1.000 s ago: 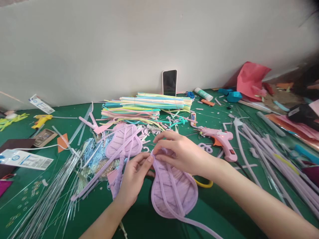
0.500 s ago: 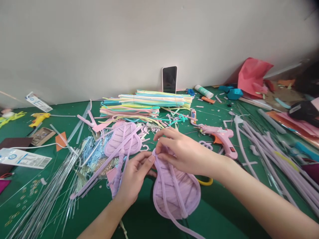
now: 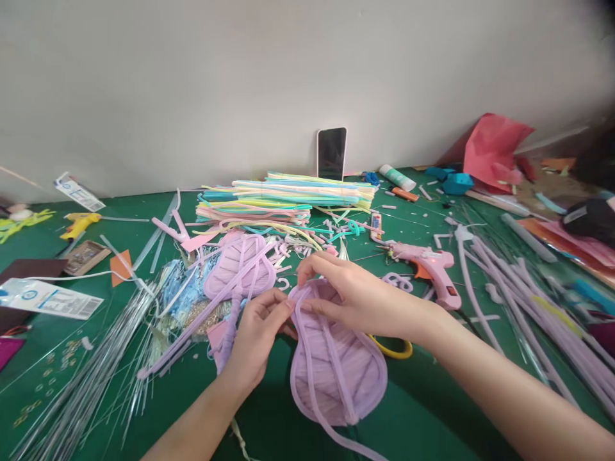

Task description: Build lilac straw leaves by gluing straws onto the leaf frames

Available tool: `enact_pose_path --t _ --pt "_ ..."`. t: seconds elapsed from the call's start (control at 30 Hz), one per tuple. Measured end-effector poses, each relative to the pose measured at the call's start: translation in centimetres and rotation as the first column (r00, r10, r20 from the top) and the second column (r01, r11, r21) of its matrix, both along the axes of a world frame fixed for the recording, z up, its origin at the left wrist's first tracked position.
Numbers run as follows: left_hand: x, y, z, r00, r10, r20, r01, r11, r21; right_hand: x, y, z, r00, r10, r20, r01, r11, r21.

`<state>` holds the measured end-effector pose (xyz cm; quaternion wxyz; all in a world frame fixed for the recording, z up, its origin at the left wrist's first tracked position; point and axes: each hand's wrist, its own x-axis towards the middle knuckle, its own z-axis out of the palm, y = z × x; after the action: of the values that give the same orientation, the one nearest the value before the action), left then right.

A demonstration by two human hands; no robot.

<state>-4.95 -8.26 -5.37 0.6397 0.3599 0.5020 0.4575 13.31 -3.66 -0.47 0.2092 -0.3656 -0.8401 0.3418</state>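
A lilac, pear-shaped piece [image 3: 331, 365], made of pipe cleaners over ribbed cloth-like material, is held just above the green table. My left hand [image 3: 262, 326] pinches its upper left rim between thumb and fingers. Curled over the top of the same piece, my right hand [image 3: 336, 288] presses its fingertips near a lilac pipe cleaner [image 3: 310, 384], whose free end trails down past the lower edge. My right fingers partly hide the upper end. A second lilac piece of similar shape [image 3: 240, 266] lies left of my hands, with pipe cleaners across it.
Bundled pastel pipe cleaners [image 3: 288, 192] lie at the back before a propped phone [image 3: 331, 153]. A pink glue gun [image 3: 430, 266] rests to the right, near long lilac pipe cleaners [image 3: 533, 307]. Thin metal wires [image 3: 91, 378] and a yellow glue gun [image 3: 81, 225] are on the left.
The upper rim of the lilac piece shows more now, as my right fingers have shifted slightly and flattened over it. The whole view has shifted a little.
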Motion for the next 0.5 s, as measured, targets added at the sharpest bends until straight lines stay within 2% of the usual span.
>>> enact_pose_path --t 0.17,0.4,0.5 --pt "-0.07 0.08 0.21 1.0 -0.009 0.012 0.009 1.0 -0.018 -0.51 -0.23 0.04 0.999 0.036 -0.025 -0.038 0.994 -0.098" --pt "-0.09 0.21 0.51 1.0 -0.001 -0.025 0.001 1.0 0.007 -0.65 -0.28 -0.72 0.995 0.1 -0.016 -0.1 0.994 0.04" --pt "0.25 0.07 0.36 1.0 -0.019 0.008 0.019 0.999 -0.029 -0.65 -0.26 -0.69 0.992 0.091 -0.087 -0.082 0.992 0.1"
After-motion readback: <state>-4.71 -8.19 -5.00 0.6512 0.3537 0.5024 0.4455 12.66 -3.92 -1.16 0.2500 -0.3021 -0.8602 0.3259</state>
